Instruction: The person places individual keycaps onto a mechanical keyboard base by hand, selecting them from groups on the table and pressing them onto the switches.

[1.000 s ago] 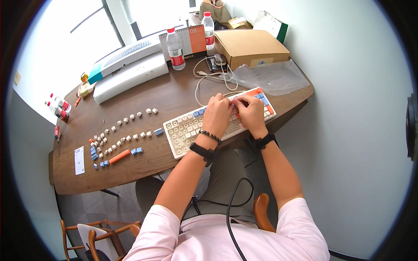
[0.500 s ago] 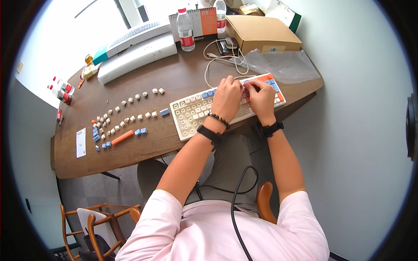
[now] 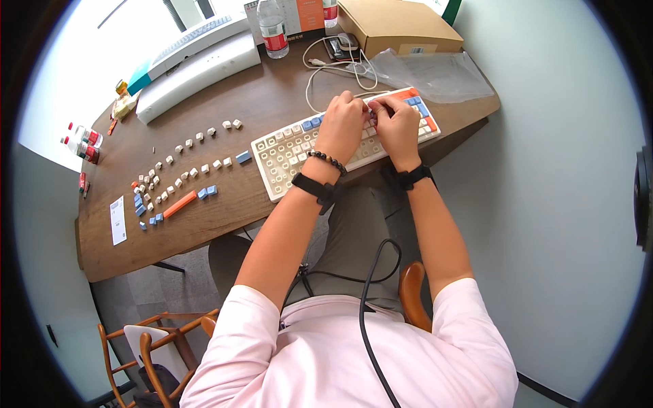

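A cream keyboard (image 3: 275, 167) lies slantwise at the desk's near edge. Bare switch sockets show over much of its left part, while white, blue and orange keycaps cover parts of its top rows and right end. Above its upper right part, my left hand (image 3: 342, 125) and my right hand (image 3: 398, 129) meet with fingertips pinched together. Whatever sits between the fingers is too small and too covered to make out. Left of the keyboard lie a wide blue keycap (image 3: 243, 157), a long orange spacebar keycap (image 3: 180, 204) and several loose white keycaps (image 3: 205, 168) in curved rows.
Behind the keyboard are a white coiled cable (image 3: 310, 92), a clear plastic bag (image 3: 442, 75) and a cardboard box (image 3: 398, 27). A water bottle (image 3: 275, 34) stands near a long white box (image 3: 197, 85). A paper slip (image 3: 118, 221) lies at the left. A black cable (image 3: 367, 299) hangs before me.
The whole view has shifted, so the desk sits slightly higher and further left in the picture. My hands stay pinched together over the keyboard's upper right part.
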### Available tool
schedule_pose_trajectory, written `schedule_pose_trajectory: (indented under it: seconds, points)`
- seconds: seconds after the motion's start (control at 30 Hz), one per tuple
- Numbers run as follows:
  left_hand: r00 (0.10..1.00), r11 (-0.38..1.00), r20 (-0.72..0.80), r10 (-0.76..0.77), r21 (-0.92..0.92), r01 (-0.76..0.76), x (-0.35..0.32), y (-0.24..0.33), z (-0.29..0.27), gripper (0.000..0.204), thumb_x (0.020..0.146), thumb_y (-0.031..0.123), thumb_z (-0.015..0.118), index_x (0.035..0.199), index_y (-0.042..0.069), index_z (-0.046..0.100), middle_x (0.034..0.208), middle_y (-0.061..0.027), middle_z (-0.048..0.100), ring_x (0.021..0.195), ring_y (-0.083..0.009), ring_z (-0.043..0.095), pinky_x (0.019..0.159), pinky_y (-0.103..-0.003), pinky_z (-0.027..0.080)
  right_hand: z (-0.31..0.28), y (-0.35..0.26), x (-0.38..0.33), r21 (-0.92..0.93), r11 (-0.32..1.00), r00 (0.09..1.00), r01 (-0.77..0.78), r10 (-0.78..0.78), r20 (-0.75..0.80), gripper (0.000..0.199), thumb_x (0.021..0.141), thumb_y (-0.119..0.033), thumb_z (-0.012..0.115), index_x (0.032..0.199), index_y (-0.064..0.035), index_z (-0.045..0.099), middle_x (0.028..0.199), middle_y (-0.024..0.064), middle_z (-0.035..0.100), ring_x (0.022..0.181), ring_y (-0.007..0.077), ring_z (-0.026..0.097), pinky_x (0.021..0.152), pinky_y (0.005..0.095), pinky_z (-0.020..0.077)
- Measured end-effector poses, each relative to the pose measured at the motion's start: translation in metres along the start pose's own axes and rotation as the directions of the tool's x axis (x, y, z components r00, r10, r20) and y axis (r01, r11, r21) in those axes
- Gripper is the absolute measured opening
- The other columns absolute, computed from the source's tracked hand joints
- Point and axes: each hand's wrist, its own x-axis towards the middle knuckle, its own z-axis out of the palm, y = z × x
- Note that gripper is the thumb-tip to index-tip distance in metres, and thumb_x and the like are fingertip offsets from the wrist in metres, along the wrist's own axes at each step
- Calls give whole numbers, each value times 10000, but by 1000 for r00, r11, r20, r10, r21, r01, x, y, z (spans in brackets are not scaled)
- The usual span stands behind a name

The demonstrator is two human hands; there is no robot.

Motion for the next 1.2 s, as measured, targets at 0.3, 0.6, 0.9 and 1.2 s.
schedule_pose_trajectory:
  seconds: [0.3,0.6,0.9,1.2]
  points:
    - [999,998,35,32,-47,-30,0,-4,-10,152,995,90,833,1110,-5,862,1111,-205,732,1116,-440,715,1008,-515,587,-17,9,7,-40,984,976,176,-169,139,113,1031,-64,794,1050,27,860,990,195,841,875,393,805,794,447,626]
    - [1000,1000,19,19,-20,-18,-1,-7,-2,107,1017,83,805,1055,-5,852,1102,-198,723,1121,-430,701,1011,-520,579,-20,5,5,-74,923,915,377,-358,188,107,1036,-40,781,1091,23,848,1020,184,824,894,404,790,794,447,619]
    - [1000,1000,0,3,-11,-3,-3,-7,1,105,1022,94,812,1049,-2,843,1128,-196,717,1129,-431,696,1022,-516,581,-19,8,13,-54,964,946,260,-244,213,124,1032,-31,798,1099,43,871,943,198,848,779,273,799,752,368,608]
    - [999,998,15,-45,-51,45,-3,-1,-4,140,1030,125,818,1057,-7,855,1131,-191,727,1153,-425,703,1047,-510,584,-17,18,14,114,971,966,-212,191,173,136,1061,-73,853,1064,57,896,867,93,865,755,139,815,686,297,655]
